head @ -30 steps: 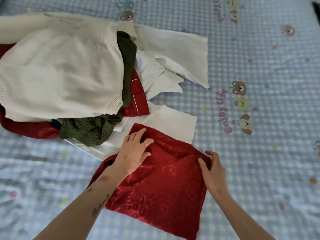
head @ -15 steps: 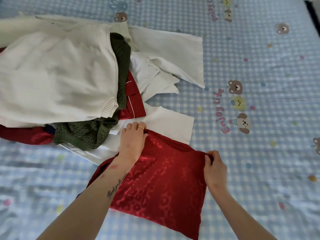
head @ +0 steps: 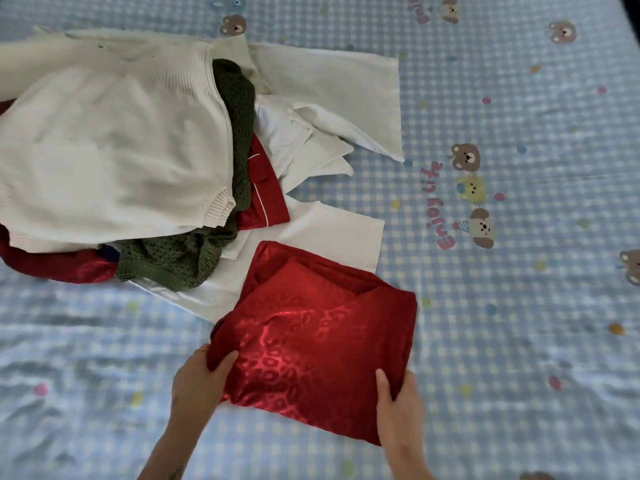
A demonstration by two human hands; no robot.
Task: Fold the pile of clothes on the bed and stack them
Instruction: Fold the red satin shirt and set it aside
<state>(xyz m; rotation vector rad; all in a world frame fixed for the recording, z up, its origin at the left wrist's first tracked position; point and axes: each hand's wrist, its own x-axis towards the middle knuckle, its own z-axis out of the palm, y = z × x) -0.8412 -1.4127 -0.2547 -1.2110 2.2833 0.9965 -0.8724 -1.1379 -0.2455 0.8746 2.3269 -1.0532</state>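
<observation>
A shiny red satin garment (head: 311, 341) lies folded into a rough square on the bed, low in the middle of the view. My left hand (head: 199, 379) grips its near left corner. My right hand (head: 398, 400) grips its near right edge. Behind it to the left sits the loose pile: a cream knit sweater (head: 114, 143) on top, a green knit piece (head: 194, 258) under it, white shirts (head: 329, 109) spread to the right, and more red satin (head: 266, 199) poking out.
The bed is covered by a blue checked sheet (head: 519, 306) printed with bears and dots. Its right half and the near left part hold no clothes. A dark bed edge shows at the top right corner.
Both hands have slid from the far edge of the red garment back to its near corners. The garment now lies in a tighter, squarer fold.
</observation>
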